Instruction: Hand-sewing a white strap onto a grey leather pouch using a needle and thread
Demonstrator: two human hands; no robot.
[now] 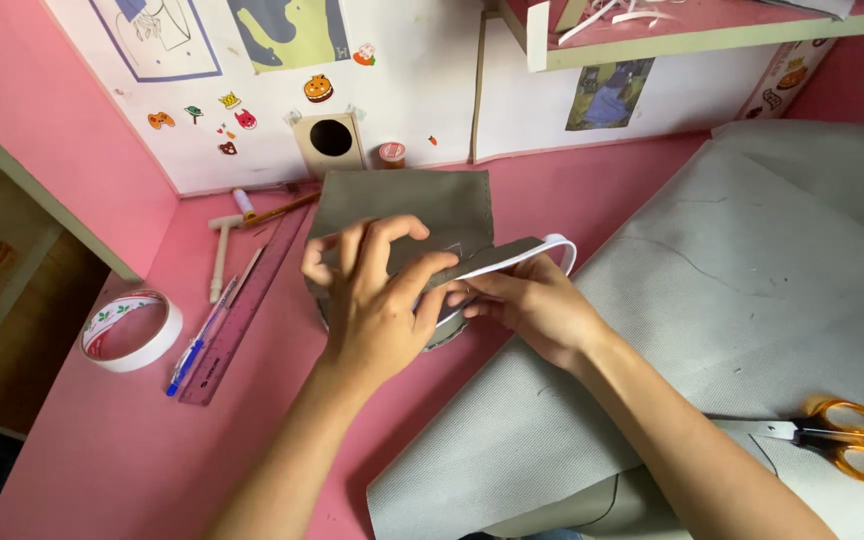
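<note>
A grey fabric piece (414,205) lies on the pink desk (132,440), with a white strip (544,247) running along its folded right edge. My left hand (374,305) presses down on the grey piece, fingers spread and curled over it. To its right, my right hand (532,305) pinches the white strip and the folded grey edge. Part of the piece is hidden under both hands.
A large grey fabric sheet (732,290) covers the desk's right side, with orange-handled scissors (842,440) on it. At the left lie a tape roll (132,330), a blue pen (197,345), a pink ruler (247,300) and a small white hammer-shaped tool (220,255). A stickered white wall stands behind.
</note>
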